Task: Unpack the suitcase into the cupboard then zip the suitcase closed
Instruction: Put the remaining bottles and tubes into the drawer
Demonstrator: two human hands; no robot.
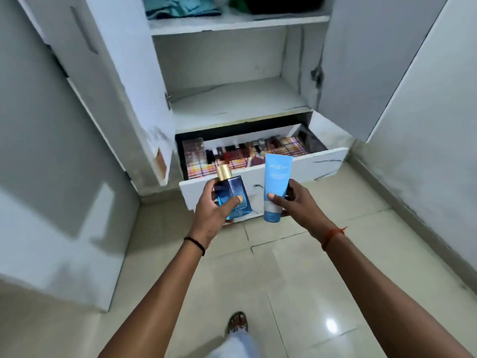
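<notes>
perfume bottle (233,196) gripped in left hand (214,210), thumb across front | blue tube (275,187) pinched by right hand (296,202) | open drawer (258,161) just beyond

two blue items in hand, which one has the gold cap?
The blue glass perfume bottle, gripped by the left hand, has the gold cap. The light blue tube in the right hand has none; its blue cap points down.

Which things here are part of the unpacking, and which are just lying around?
Job: perfume bottle in left hand; blue tube in right hand; open drawer; cupboard.

Lying about: folded clothes on the top shelf; small bottles already in the drawer.
</notes>
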